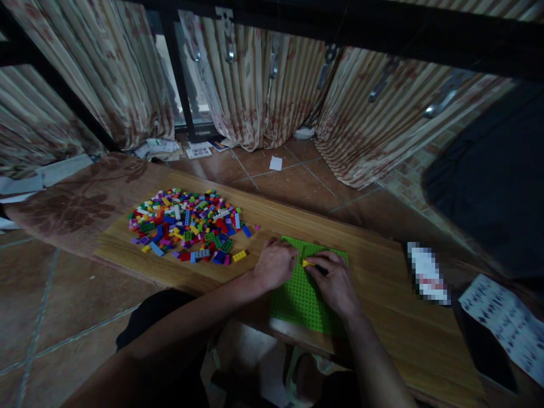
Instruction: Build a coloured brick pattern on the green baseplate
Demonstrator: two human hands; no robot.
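A green studded baseplate (304, 294) lies on the wooden table in front of me. Over its right half, my right hand (335, 280) pinches a small yellow toy brick (306, 263) between thumb and fingers, close above or against the studs. My left hand (276, 263) rests at the plate's left edge, its fingers curled closed; whatever they hold, if anything, is hidden. Left of that hand, a wide pile of mixed coloured bricks (187, 224) is spread out. A yellow brick (240, 256) and a blue one (247, 231) lie at its near-right side.
The wooden table (378, 272) stretches to both sides. At its right end are a pixelated white item (428, 275) and a printed sheet (504, 323). Striped curtains (267, 90) hang behind, and papers (159, 148) lie on the tiled floor near them.
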